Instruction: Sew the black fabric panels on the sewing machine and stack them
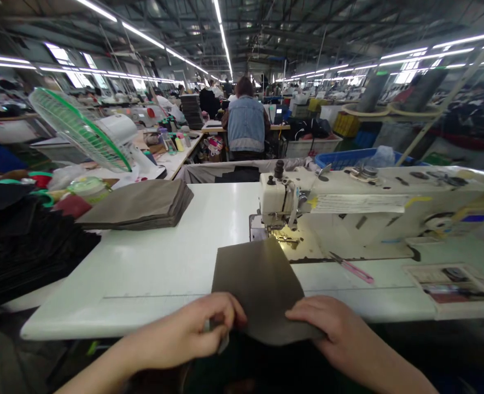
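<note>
A dark olive-grey fabric panel (258, 287) lies at the front of the sewing table, its far corner close to the sewing machine's (280, 202) presser foot and its near edge curving over the table edge. My right hand (334, 325) grips the panel's near right edge, thumb on top and fingers beneath. At the near left edge, my left hand (206, 331) is closed, with fingertips against the panel; a small greyish bit shows under the thumb, too little to name. Pink-handled thread snips (352, 268) rest to the right of the panel.
A stack of matching panels (139, 205) stands on the table's left, beside a dark cloth pile (24, 241). Behind are a green-rimmed fan (81, 131) and a blue basket (356, 157). A small parts tray (450, 290) sits right. A person (245, 120) sits ahead, back turned.
</note>
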The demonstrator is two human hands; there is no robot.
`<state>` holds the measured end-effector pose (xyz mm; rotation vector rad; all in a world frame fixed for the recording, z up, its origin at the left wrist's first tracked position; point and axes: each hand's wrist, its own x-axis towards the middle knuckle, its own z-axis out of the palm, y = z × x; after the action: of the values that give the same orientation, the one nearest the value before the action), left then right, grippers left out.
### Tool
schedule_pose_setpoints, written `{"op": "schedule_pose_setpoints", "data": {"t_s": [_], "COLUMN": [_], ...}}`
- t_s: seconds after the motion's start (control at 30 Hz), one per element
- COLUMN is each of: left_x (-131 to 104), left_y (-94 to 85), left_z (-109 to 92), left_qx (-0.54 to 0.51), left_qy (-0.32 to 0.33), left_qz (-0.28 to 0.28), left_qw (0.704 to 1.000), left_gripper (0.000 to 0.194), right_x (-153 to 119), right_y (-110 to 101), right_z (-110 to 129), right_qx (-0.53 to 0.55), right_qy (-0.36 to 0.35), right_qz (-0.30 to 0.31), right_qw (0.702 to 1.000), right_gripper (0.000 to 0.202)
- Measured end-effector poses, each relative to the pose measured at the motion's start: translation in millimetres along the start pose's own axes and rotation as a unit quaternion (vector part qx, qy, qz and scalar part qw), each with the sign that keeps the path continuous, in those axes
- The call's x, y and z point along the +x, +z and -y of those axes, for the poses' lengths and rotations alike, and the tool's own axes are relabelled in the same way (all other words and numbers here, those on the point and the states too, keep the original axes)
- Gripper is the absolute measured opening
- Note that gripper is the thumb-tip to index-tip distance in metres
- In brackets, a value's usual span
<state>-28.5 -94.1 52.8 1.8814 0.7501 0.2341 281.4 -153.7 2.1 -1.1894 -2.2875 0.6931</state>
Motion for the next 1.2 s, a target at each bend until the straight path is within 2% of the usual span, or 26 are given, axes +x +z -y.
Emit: {"op": "schedule_pose_setpoints", "data": {"t_s": [0.03,0.1,0.17,0.23,0.3,0.4,0.47,0.6,0.67,0.8,0.9,1.2], "left_x": [5,19,37,52,60,62,62,67,72,79,77,77], "left_y": [-10.5,-29.6,-43.1,-49.3,-49.0,-41.4,-35.1,-27.0,-25.5,-22.4,-18.3,-14.9], "left_z": [4,15,26,35,40,43,44,43,44,47,48,52], "left_qx": [-0.025,-0.049,-0.053,-0.053,-0.050,-0.026,0.004,0.105,0.132,0.188,0.221,0.211], "left_qy": [-0.018,-0.055,-0.098,-0.142,-0.175,-0.192,-0.178,-0.138,-0.154,-0.189,-0.204,-0.199], "left_qz": [-0.039,-0.151,-0.263,-0.313,-0.286,-0.217,-0.229,-0.321,-0.316,-0.282,-0.288,-0.305], "left_qw": [0.999,0.986,0.958,0.938,0.941,0.957,0.957,0.931,0.927,0.922,0.909,0.907], "left_gripper": [0.005,0.014,0.027,0.038,0.044,0.039,0.033,0.031,0.029,0.026,0.025,0.021], "right_x": [10,36,62,82,90,86,80,73,74,74,74,80], "right_y": [-5,-9,-2,13,28,42,42,35,33,32,33,33], "right_z": [3,2,-10,-27,-41,-49,-46,-39,-40,-41,-42,-48], "right_qx": [0.042,0.109,0.151,0.163,0.152,0.130,0.127,0.102,0.090,0.082,0.073,0.050], "right_qy": [0.035,0.119,0.182,0.219,0.249,0.253,0.235,0.161,0.148,0.180,0.187,0.206], "right_qz": [-0.008,-0.068,-0.138,-0.209,-0.247,-0.267,-0.273,-0.265,-0.261,-0.256,-0.249,-0.246], "right_qw": [0.998,0.985,0.962,0.939,0.924,0.921,0.924,0.945,0.950,0.946,0.947,0.946], "right_gripper": [0.039,0.021,0.020,0.025,0.036,0.057,0.063,0.031,0.020,0.016,0.017,0.019]}}
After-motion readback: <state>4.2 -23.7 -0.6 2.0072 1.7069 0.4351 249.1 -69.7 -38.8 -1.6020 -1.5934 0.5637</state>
